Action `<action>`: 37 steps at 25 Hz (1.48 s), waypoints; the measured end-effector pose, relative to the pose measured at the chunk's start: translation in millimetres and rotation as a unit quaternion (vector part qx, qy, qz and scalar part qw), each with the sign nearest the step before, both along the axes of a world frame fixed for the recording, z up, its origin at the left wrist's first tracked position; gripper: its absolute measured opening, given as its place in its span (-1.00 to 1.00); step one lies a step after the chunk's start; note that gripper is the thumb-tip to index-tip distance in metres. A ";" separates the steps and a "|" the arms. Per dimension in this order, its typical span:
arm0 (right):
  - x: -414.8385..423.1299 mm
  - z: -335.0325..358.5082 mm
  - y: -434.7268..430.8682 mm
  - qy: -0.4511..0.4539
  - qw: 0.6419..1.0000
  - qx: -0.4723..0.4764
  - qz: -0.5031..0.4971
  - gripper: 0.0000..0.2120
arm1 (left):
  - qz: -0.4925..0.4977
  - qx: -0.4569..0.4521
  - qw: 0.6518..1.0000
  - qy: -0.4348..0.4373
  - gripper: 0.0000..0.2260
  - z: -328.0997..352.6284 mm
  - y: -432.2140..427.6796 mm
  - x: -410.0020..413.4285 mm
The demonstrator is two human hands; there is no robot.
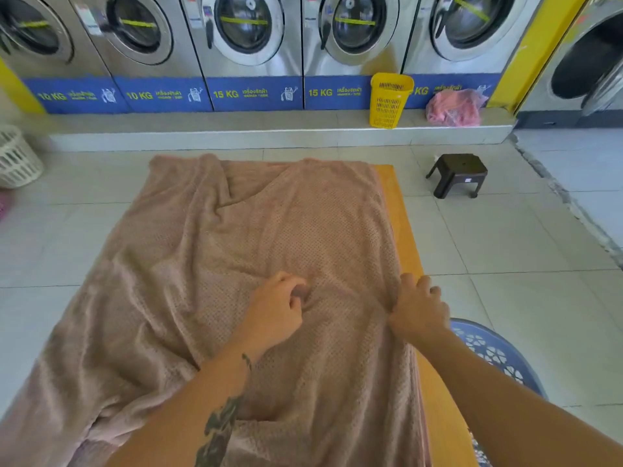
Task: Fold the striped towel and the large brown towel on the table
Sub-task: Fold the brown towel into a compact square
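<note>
The brown towel (209, 264) is lying spread and wrinkled over the desk (404, 230), beneath both grips. The left grip (274, 311), fingers curled, is pinching a central fold. The right grip (418, 305) is clutching the towel's right edge.

Matt waffle-textured cloth brown towel (303, 214) over smooth yellow wood table (406, 237)

Orange table (408, 244), large brown towel (209, 264) spread rumpled over it; left side overhanging
</note>
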State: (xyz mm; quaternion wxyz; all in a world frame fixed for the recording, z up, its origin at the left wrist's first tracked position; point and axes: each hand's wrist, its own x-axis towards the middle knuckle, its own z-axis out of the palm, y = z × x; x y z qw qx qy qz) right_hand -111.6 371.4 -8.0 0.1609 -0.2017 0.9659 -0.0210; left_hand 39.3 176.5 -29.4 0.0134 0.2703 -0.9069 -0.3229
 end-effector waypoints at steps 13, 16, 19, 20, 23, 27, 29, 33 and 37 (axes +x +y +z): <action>94.5 58.6 -158.4 -0.152 0.953 -0.148 0.217 -0.45 | 0.243 0.003 0.968 0.067 -0.78 65.4 -116.8 158.6; 102.1 65.0 -236.1 -0.177 0.947 -0.178 0.199 -0.42 | 0.253 0.000 0.966 0.054 -0.74 52.0 -194.3 170.1; 103.3 65.5 -321.5 -0.164 0.951 -0.198 0.171 -0.60 | 0.254 -0.028 0.966 0.025 -0.75 32.2 -285.5 161.8; 102.4 64.7 -347.0 -0.152 0.954 -0.200 0.161 -0.69 | 0.248 -0.026 0.968 0.014 -0.76 24.8 -313.2 155.1; 101.0 54.7 -400.3 -0.144 0.962 -0.182 0.141 -0.69 | 0.213 -0.015 0.977 -0.012 -0.71 4.7 -375.4 127.1; 106.6 17.3 -434.7 -0.168 0.968 -0.135 0.130 -0.57 | 0.217 0.002 0.976 -0.009 -0.63 -17.3 -398.6 92.1; 106.2 2.3 -446.0 -0.152 0.973 -0.122 0.127 -0.57 | 0.241 -0.023 0.970 0.007 -0.68 -24.5 -400.3 86.9; 101.4 -12.1 -464.8 -0.098 0.983 -0.081 0.130 -0.54 | 0.288 -0.003 0.958 0.002 -0.96 -26.0 -410.1 91.9; 99.4 -9.8 -483.2 -0.069 0.976 -0.181 0.104 -0.70 | 0.337 0.020 0.940 -0.052 -0.93 -19.8 -429.8 103.4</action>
